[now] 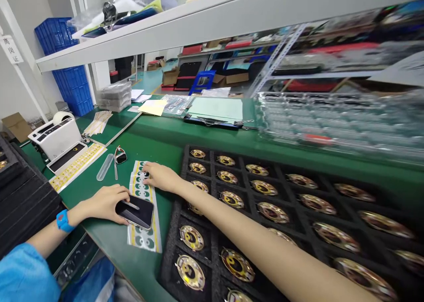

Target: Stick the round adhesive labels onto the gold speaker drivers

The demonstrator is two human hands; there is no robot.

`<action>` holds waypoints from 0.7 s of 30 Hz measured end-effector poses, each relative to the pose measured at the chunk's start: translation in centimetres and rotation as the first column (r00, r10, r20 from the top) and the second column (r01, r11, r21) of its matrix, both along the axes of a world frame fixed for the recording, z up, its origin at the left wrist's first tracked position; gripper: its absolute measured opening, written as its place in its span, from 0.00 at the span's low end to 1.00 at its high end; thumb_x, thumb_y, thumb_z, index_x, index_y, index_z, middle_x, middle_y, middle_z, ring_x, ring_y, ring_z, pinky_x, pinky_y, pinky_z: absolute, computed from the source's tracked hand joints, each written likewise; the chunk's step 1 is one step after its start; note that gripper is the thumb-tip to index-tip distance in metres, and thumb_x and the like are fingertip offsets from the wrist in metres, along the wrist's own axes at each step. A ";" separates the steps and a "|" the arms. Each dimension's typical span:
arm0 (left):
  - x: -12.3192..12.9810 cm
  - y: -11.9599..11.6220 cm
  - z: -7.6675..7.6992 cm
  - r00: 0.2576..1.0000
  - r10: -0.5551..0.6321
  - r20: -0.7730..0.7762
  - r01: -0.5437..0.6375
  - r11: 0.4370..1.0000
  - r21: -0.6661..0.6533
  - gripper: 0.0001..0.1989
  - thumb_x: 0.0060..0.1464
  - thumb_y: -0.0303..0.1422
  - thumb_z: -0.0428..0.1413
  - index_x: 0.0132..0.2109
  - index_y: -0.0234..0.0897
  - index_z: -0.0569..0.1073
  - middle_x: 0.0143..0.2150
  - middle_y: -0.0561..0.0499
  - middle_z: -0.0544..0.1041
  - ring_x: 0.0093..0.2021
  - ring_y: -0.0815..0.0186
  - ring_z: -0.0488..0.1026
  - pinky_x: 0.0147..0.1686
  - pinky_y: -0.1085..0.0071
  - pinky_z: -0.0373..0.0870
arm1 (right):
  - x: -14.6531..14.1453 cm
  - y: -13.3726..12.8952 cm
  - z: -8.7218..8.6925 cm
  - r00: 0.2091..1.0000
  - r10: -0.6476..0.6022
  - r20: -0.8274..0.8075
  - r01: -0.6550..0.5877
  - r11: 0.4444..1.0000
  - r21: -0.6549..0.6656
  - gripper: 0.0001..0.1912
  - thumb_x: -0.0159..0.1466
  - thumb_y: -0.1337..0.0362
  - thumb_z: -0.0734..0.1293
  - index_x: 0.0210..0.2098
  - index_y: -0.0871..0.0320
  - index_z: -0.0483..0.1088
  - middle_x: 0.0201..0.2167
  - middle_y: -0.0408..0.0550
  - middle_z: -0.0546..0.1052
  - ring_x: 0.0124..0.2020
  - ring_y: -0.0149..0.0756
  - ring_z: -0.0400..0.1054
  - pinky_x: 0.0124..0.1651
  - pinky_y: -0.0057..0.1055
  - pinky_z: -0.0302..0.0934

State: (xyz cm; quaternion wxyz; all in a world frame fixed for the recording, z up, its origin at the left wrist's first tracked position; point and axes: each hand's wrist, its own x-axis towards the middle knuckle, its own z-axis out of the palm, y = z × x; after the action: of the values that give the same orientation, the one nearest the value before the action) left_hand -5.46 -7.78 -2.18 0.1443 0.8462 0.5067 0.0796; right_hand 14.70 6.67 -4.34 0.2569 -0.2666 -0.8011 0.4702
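Observation:
My left hand (107,203) is closed round the left side of a smartphone (144,214) with a dark screen, thumb along its lower edge. The phone lies over a sheet of die-cut stickers (145,239), white with yellow edges and dark green ring shapes. A slim grey streak shows across the screen; I cannot tell if it is a tool or a reflection. At the far part of the sticker sheet, my right hand (162,177) has its fingers bent down onto the stickers. Whether a loose sticker is between its fingertips is too small to see.
Right of the sheet, a black foam tray (169,244) holds many gold round watch parts under my right forearm. Tweezers (115,167), a clear plastic strip (105,167) and a small watch-like piece (121,156) lie left. Beyond are a white label dispenser (59,136) and clear plastic trays (331,121).

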 end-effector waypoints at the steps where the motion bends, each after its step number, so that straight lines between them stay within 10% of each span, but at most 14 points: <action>1: 0.0 -0.1 -0.1 1.000 0.005 0.007 -0.005 1.000 0.001 0.25 0.45 0.52 0.64 0.42 0.39 0.71 0.51 0.44 0.76 0.47 0.56 0.73 0.39 0.67 0.66 | -0.1 0.8 0.4 0.992 -0.038 0.119 0.029 0.997 0.075 0.14 0.69 0.59 0.65 0.52 0.57 0.70 0.54 0.52 0.72 0.49 0.42 0.71 0.50 0.44 0.68; 9: 0.0 1.8 1.7 0.965 0.171 0.201 -0.186 0.981 0.062 0.29 0.38 0.54 0.66 0.43 0.40 0.74 0.47 0.46 0.78 0.45 0.55 0.75 0.41 0.65 0.69 | 1.1 5.8 6.4 0.804 -0.428 0.414 0.163 0.827 0.539 0.14 0.69 0.60 0.65 0.53 0.58 0.70 0.52 0.52 0.73 0.47 0.40 0.71 0.48 0.44 0.69; 13: 1.0 7.6 4.1 0.831 0.365 0.420 -0.448 0.887 0.114 0.27 0.45 0.48 0.65 0.48 0.37 0.75 0.45 0.43 0.79 0.42 0.55 0.76 0.40 0.62 0.70 | 2.1 5.5 9.8 0.839 -0.471 0.274 0.169 0.702 0.692 0.13 0.69 0.61 0.65 0.51 0.58 0.70 0.52 0.52 0.73 0.48 0.40 0.71 0.49 0.43 0.69; 21: 1.9 19.4 9.0 0.724 0.380 0.575 -0.490 0.871 0.042 0.14 0.61 0.38 0.57 0.47 0.32 0.74 0.44 0.47 0.77 0.41 0.63 0.76 0.41 0.62 0.76 | 5.2 4.8 12.9 0.878 -0.465 -0.110 0.332 0.428 0.841 0.21 0.68 0.63 0.60 0.59 0.61 0.63 0.61 0.64 0.66 0.62 0.58 0.61 0.61 0.56 0.58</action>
State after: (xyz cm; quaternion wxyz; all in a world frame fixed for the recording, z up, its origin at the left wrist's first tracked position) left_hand -3.60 11.66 6.83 0.1789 0.6533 0.6181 0.3990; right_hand 19.94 11.49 8.53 0.4000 -0.3235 -0.8548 -0.0677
